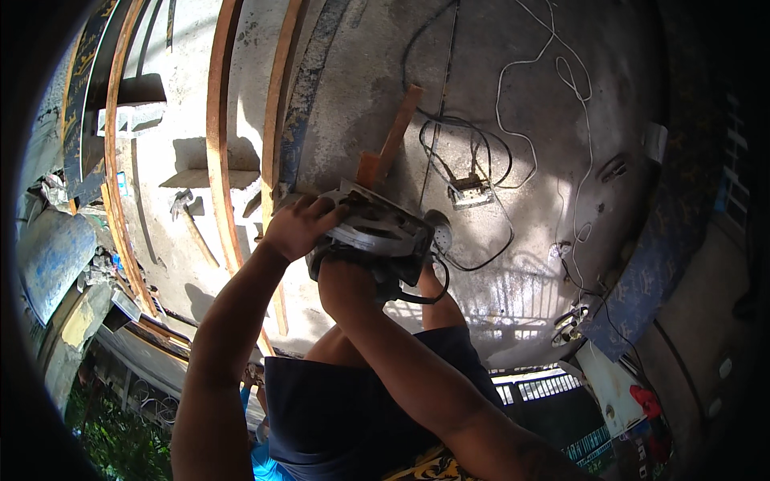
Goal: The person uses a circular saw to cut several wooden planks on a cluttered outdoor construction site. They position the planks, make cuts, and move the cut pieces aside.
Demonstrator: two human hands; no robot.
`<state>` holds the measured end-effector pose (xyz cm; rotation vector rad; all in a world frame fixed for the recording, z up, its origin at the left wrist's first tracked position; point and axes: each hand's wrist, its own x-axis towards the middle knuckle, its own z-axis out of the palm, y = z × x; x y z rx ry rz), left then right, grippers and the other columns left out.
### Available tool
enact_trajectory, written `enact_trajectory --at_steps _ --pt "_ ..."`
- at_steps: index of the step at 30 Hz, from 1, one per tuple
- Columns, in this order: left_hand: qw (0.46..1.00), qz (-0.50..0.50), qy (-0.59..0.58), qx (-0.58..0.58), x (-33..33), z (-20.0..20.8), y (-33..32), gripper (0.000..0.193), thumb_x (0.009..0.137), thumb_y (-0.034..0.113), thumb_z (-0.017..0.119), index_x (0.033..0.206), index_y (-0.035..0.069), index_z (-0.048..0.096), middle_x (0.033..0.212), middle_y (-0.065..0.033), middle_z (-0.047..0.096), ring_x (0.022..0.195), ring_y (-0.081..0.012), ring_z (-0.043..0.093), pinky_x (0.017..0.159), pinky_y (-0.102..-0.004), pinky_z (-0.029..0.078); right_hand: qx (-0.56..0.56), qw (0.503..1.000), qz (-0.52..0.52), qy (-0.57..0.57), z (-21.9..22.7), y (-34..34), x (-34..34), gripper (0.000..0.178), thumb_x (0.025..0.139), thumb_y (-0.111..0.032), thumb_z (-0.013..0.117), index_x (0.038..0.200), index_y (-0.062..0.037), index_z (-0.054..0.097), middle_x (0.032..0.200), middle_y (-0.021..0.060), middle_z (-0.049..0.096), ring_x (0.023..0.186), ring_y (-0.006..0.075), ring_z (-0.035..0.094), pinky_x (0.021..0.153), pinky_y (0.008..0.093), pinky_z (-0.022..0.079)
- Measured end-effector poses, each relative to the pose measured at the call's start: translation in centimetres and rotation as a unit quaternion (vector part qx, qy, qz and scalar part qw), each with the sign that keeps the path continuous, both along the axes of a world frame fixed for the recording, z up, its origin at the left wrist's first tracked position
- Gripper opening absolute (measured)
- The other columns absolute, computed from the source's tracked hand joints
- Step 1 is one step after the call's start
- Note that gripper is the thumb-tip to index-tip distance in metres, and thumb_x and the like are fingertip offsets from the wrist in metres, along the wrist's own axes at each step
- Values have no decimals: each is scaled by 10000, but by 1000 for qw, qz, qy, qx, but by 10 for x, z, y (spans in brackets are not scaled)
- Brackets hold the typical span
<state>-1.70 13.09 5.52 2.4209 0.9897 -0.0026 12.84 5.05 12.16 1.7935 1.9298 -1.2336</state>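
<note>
A circular saw [377, 228] is held in front of my knees, its flat base plate tilted up and away from me. My right hand [346, 282] is wrapped round its handle, the fingers mostly hidden beneath the saw body. My left hand [303, 228] grips the saw's left end, fingers over the edge of the plate. A black cord [437, 293] loops from the saw's right side. Just beyond the base plate lies a short reddish-brown piece of wood [397, 128] with a stepped end. Whether the saw touches it, I cannot tell.
Long wooden strips [218, 120] run along the left, some across concrete blocks [212, 178]. A hammer [192, 224] lies between strips. A power outlet box [471, 192] with tangled black cable sits right of the saw; a white cord [499, 96] winds beyond. Someone in blue [265, 461] is at lower left.
</note>
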Motion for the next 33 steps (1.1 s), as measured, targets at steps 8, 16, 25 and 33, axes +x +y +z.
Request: enact_trajectory --at_steps 8,16,25,33 --pt "1000 -7 20 -8 6 3 2 555 866 181 672 1412 227 581 1199 -59 656 1050 -308 692 752 -385 636 -21 1000 10 6 -2 2 9 91 856 -136 696 878 -60 742 761 143 753 704 275 774 619 402 626" --pt "1000 -14 24 -7 5 0 0 574 858 196 691 1419 231 574 1208 -68 651 1055 -321 691 766 -404 636 -21 999 8 33 -3 2 14 89 859 -114 682 892 -51 736 744 139 750 704 289 777 630 410 630" --pt "999 -12 30 -7 5 -2 -1 632 831 222 731 1438 241 557 1201 -69 647 1058 -333 685 760 -403 631 -48 998 16 33 -2 7 14 114 870 -102 677 942 -30 729 799 164 765 761 308 786 676 426 637" --pt "996 -10 62 -66 11 7 1 615 831 197 728 1431 203 593 1230 -93 647 1150 -356 629 905 -453 598 -110 993 16 46 5 15 21 146 886 -106 670 995 -27 725 867 171 776 826 317 790 723 441 636"
